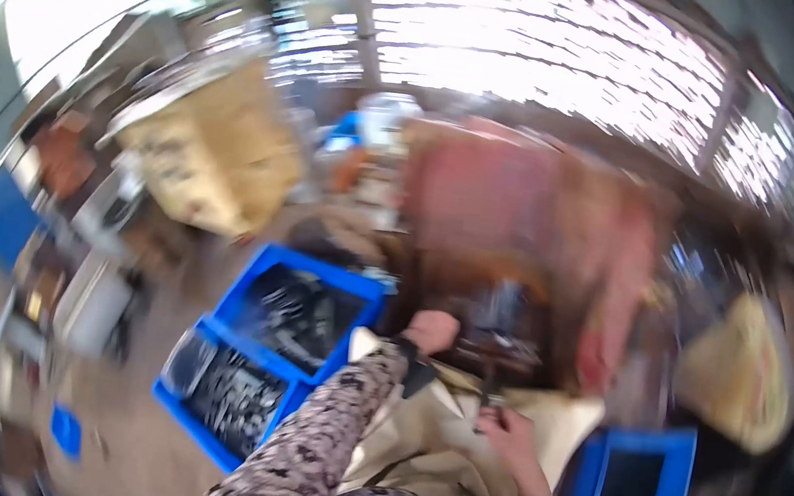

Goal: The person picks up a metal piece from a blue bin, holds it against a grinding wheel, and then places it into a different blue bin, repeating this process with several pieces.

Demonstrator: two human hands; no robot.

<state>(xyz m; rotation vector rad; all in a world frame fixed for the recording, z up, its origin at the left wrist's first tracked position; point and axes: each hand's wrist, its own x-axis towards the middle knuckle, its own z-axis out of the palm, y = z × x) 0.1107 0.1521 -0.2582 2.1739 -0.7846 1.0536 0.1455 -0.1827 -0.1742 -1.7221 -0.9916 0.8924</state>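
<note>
My left hand (433, 332) is closed like a fist at the near left edge of a dark machine (494, 344). Whatever is in its fingers is hidden. Nearer to me, my right hand (510, 440) pinches a small metal part (495, 400), too blurred to name more closely. A beige cloth (422, 449) lies over my lap beneath both hands. Left of my left forearm stand two blue bins (316, 260) (196, 430), holding many dark and shiny metal pieces. Motion smears the machine's working area.
Another blue bin (676, 481) with a dark inside stands at my right. A reddish machine housing or cover (483, 189) rises ahead. A cardboard box (221, 147) is at the far left, a pale sack (743, 380) at the right. A small blue object (66, 431) lies on the floor.
</note>
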